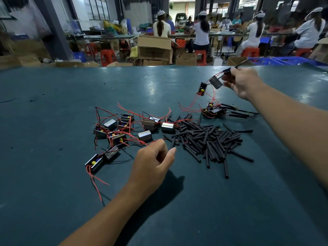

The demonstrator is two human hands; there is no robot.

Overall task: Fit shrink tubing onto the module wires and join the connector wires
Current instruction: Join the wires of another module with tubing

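Two hands over a table of modules and tubing

Nearest, the left hand [152, 162] hovered with fingers loosely curled, pinching one tubing piece [173, 143] at the pile of shrink tubing [207, 139] mid-table [53, 174]. Loose modules [122, 130] lay left of the pile. Farther right, finished modules [214, 110] lay; above them, toward the far edge, the right hand [243, 82] gripped the wires of a dangling module [201, 89].
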